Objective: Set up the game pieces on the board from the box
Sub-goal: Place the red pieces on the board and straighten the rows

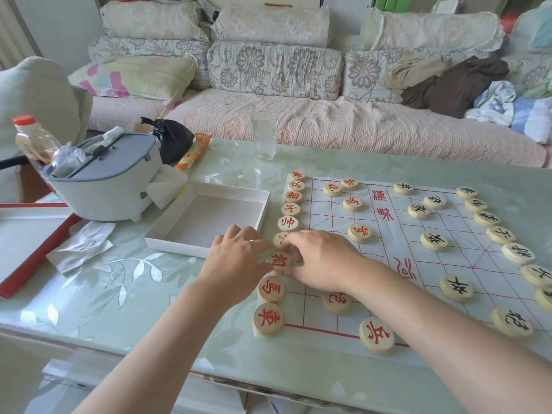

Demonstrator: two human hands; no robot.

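Observation:
A paper game board (397, 264) with red grid lines lies on the glass table. Round wooden pieces with red characters line its left edge; pieces with black characters (456, 287) stand along the right side. Both hands meet at the left column. My left hand (239, 261) and my right hand (322, 261) hold one red-marked piece (279, 260) between their fingertips, in line with the column. A further piece (280, 239) just beyond is partly hidden by my right fingers. The white cardboard box (209, 222) stands open just left of the board, with nothing visible inside.
A drinking glass (264, 135) stands at the table's far edge. A grey lidded container (104, 180), a bottle (33, 138), a black bag (173, 138), crumpled tissue (80, 246) and a red-edged flat lid (30, 234) fill the left side. A sofa runs behind the table.

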